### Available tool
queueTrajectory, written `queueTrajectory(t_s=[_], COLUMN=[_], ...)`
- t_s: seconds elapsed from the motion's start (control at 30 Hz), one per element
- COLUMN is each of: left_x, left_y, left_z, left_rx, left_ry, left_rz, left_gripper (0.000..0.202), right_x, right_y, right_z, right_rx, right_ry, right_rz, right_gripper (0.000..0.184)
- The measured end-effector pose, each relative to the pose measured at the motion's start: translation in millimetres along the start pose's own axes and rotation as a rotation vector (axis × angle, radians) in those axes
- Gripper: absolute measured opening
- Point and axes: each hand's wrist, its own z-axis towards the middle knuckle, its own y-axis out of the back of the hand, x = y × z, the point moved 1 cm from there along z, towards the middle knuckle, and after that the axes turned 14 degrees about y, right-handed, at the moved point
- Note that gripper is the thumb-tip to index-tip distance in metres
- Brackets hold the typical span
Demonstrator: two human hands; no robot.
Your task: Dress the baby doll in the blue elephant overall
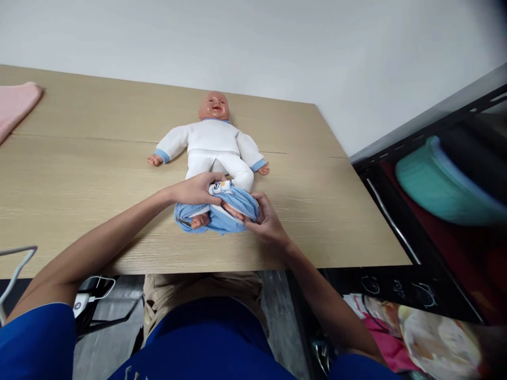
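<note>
**At the doll's feet, both hands clamped on blue cloth**

At the near end of the doll, the left hand (198, 189) has its grip closed over the upper edge of the blue garment (222, 219). The knuckles face up and the fingers curl down beside a small white printed patch. The right hand (267, 220) has its grip pinched shut on the garment's right side, with the thumb on top and the fingers tucked under the fold. Both forearms reach forward from the near desk edge and angle inward toward each other, the wrists low and nearly resting on the wood.

The blue garment is bunched around the doll's lower legs (one bare foot pokes out at its near left edge). The doll (214, 142) lies on its back in a white suit with blue cuffs, arms spread and head pointing away, near the middle of the desk (79, 174).

A pink cloth (16, 103) sits well apart at the far left corner. Just beside the desk on the right stands a dark rack (396, 221) holding a teal bundle (435, 184).
</note>
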Motion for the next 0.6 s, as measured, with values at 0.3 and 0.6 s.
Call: queueTrajectory(t_s=[0.3,0.6], left_x=[10,18], left_y=[-4.1,-4.9], left_z=[4,3], left_rx=[0.027,0.082], left_ry=[-0.100,-0.104], left_rz=[-0.053,-0.015], left_gripper=[0.033,0.018], right_x=[0,-7], right_y=[20,31], right_z=[22,39], right_rx=[0.089,0.043], right_ry=[0.264,0.259], right_rz=[-0.293,-0.240], right_gripper=[0.057,0.045])
